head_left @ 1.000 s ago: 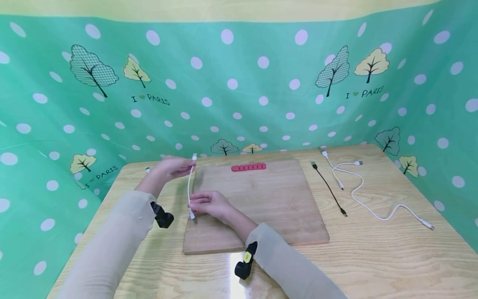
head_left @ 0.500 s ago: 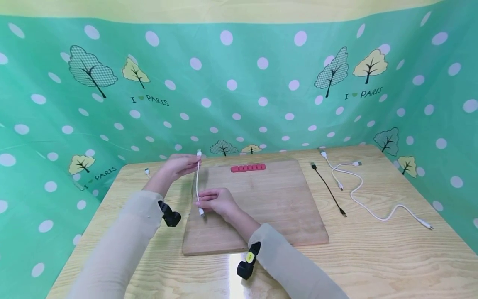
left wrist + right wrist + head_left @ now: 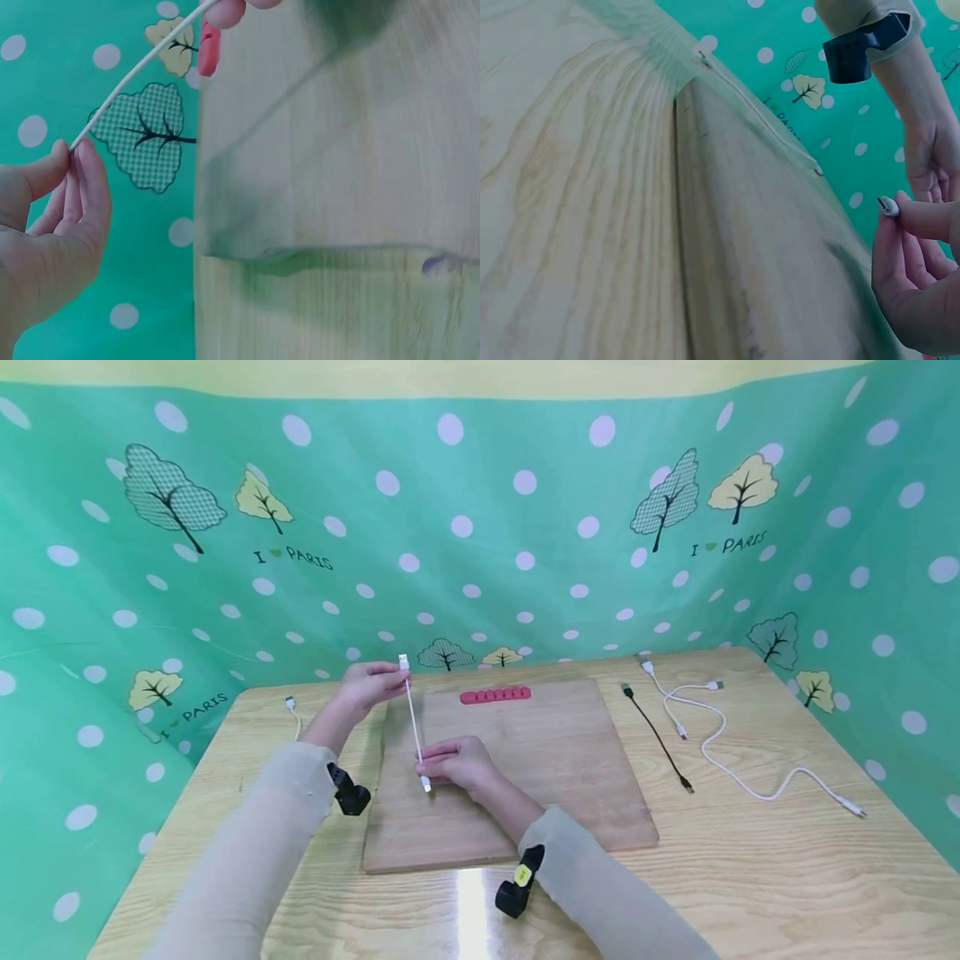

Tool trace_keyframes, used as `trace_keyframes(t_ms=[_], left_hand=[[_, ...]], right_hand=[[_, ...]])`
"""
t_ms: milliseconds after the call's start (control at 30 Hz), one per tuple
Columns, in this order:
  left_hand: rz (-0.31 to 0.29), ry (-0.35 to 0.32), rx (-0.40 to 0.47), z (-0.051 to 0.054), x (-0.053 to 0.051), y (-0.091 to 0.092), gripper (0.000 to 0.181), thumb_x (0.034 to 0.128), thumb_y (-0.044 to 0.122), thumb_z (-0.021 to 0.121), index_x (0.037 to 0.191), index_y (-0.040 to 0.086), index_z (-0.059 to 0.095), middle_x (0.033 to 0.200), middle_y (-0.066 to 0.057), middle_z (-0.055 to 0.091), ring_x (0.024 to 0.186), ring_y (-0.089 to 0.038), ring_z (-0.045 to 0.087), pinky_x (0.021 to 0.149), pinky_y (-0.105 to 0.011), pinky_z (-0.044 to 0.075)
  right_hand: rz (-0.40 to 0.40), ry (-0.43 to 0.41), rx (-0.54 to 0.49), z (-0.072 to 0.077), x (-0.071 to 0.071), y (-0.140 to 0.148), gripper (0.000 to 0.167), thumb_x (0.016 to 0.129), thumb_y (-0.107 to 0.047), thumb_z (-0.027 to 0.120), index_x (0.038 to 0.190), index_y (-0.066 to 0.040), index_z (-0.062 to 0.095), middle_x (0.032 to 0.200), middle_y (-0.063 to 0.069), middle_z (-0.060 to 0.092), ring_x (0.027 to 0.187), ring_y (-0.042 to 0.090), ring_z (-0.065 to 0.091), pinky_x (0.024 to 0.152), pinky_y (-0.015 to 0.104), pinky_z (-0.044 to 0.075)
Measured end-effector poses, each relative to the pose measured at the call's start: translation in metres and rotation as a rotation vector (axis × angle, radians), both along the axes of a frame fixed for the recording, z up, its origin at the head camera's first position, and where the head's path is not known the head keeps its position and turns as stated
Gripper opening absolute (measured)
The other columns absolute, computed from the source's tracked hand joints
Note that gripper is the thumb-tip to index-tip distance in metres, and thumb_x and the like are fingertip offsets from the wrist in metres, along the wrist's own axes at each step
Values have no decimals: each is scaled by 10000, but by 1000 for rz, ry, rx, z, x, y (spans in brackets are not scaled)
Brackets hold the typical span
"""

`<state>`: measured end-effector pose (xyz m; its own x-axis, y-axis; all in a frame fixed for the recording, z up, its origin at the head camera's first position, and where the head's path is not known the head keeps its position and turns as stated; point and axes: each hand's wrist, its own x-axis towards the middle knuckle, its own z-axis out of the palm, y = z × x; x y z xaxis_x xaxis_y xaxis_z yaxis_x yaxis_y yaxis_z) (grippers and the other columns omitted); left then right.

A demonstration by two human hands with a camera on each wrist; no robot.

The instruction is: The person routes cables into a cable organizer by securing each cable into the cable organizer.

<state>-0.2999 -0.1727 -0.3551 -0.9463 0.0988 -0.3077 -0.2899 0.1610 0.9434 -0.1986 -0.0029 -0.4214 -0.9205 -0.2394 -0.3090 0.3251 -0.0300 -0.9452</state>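
Observation:
A short white USB cable [image 3: 413, 714] is stretched nearly straight between my two hands, above the left part of a wooden board [image 3: 540, 793]. My left hand [image 3: 369, 687] pinches it just below the USB plug at the far end. Nearer to me, my right hand [image 3: 467, 766] pinches the other end, and a small white connector [image 3: 888, 207] sticks out past the thumb in the right wrist view. The left wrist view shows the cable [image 3: 139, 69] running up from the left thumb and fingertips to the right fingertips at the top edge.
A red slotted strip [image 3: 495, 695] lies at the board's far edge. Right of the board, a black cable [image 3: 657, 732] and white cables [image 3: 722, 727] lie on the wooden table [image 3: 750, 877]. Another white cable [image 3: 296, 717] is partly hidden behind the left forearm. A green curtain hangs behind.
Both hands have moved right with the cable, further over the board. The cable has gone from slightly bowed to straight, and its near end now slants to the right.

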Motion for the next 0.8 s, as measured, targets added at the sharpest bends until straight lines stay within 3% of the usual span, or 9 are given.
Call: trace_keyframes(t_ms=[300, 467, 600, 700, 800], left_hand=[[62, 26, -63, -13, -6, 27, 380, 926, 35, 597, 1278, -84, 517, 1068, -139, 630, 831, -96, 658, 860, -194, 573], [93, 29, -45, -19, -11, 41, 371, 920, 31, 604, 1269, -75, 537, 1155, -193, 626, 828, -104, 653, 944, -267, 559], [110, 43, -51, -27, -15, 49, 350, 915, 22, 610, 1244, -86, 555, 1072, -171, 639, 718, -58, 629, 1008, -355, 533], [109, 43, -49, -32, -18, 56, 344, 910, 26, 618, 1232, -82, 567, 1022, -140, 639, 668, -32, 612, 1010, -363, 531], [90, 15, -12, -36, -22, 64, 365, 916, 26, 610, 1260, -80, 550, 1120, -188, 640, 711, -45, 616, 1026, -349, 520]], right_hand=[[-87, 56, 118, -3, 5, 19, 253, 769, 27, 754, 1015, 53, 702, 917, 193, 747, 678, 77, 690, 688, 253, 615], [-88, 85, 211, 0, 4, 28, 216, 778, 11, 751, 989, 26, 709, 889, 166, 750, 664, 72, 668, 672, 241, 610], [-71, 73, 229, 2, 3, 32, 211, 781, 9, 748, 987, 22, 705, 881, 151, 749, 666, 74, 662, 668, 234, 606], [-88, 54, 241, 3, 1, 36, 217, 772, 18, 749, 985, 14, 708, 882, 146, 751, 669, 77, 666, 668, 232, 606], [-112, 29, 237, 2, 0, 43, 226, 766, 30, 748, 989, 18, 712, 896, 156, 753, 672, 78, 670, 675, 234, 608]])
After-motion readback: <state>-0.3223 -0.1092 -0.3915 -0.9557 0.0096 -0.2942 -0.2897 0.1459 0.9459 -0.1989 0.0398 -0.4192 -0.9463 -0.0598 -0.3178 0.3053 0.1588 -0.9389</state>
